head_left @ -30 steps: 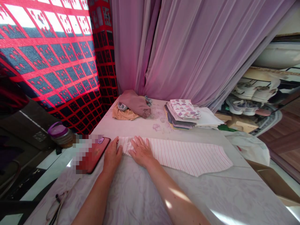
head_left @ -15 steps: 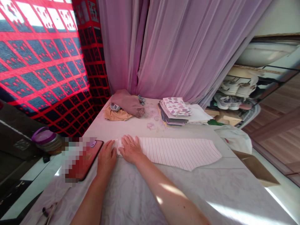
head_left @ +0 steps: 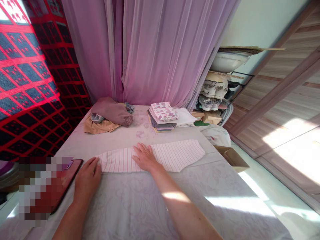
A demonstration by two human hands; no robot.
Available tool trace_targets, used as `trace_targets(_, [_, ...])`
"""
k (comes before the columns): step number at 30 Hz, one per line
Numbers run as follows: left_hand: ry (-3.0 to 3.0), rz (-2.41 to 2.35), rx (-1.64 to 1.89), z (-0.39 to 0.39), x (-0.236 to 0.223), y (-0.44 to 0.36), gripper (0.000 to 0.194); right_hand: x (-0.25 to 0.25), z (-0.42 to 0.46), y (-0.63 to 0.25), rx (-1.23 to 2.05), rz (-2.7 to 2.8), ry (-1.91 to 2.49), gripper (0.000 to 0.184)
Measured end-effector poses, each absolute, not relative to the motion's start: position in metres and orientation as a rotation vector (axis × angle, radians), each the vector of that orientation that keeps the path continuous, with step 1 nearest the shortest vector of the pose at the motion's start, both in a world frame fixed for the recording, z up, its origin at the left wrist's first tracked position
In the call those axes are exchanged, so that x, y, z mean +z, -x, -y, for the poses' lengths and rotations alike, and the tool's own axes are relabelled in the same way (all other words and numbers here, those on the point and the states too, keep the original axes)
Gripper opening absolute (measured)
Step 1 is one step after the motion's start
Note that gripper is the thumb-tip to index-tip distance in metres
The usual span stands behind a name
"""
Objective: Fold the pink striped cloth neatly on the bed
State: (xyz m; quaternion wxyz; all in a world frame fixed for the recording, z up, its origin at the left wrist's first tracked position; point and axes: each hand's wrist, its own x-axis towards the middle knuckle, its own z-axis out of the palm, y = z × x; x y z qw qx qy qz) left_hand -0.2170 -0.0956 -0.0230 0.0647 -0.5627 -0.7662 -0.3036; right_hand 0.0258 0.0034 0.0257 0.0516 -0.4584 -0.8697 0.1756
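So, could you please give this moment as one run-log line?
left hand: at left end of striped garment; right hand: flat on striped garment; far side: clothes pile, folded stack; near left hand: phone

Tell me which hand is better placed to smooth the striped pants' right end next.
Probably the right hand, on the striped pants nearer that end; the left hand is at the opposite end.

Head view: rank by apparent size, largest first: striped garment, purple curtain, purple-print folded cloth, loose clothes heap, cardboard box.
1. Purple curtain, even cut off by the frame
2. Striped garment
3. Loose clothes heap
Unranked: purple-print folded cloth and cardboard box look too close to call.
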Motion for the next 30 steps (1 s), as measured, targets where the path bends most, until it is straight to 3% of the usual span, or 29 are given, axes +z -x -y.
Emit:
trace_targets(9, [1.703, 2.415, -0.805, 0.096, -0.014, 0.214, 0.051, 0.019, -0.018, -0.138, 0.308, 2.392, 1.916, 0.053])
trace_targets(19, [1.702, 2.477, -0.702, 0.095, -0.011, 0.213, 0.058, 0.011, -0.039, -0.219, 0.159, 2.263, 2.209, 0.054])
trace_targets(30, [1.718, 2.530, -0.656, 0.096, -0.006, 0.212, 0.067, 0.004, -0.047, -0.234, 0.040, 2.198, 2.334, 0.061])
